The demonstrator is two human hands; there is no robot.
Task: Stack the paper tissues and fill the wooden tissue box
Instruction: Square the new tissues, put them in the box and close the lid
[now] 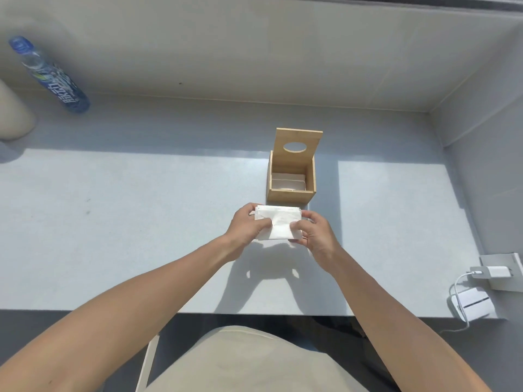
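Observation:
A stack of white paper tissues (278,222) is held a little above the grey table, just in front of the wooden tissue box (291,195). My left hand (247,226) grips the stack's left side and my right hand (314,233) grips its right side, thumbs on top. The box stands open, its lid (298,142) with an oval hole raised upright at the back. Some white tissues (288,181) lie at the bottom of the box.
A blue-labelled plastic bottle (49,76) stands at the far left by the wall, next to a pale rounded object (14,114). A white charger with cable (491,272) and a small white device (472,305) lie at the table's right front corner.

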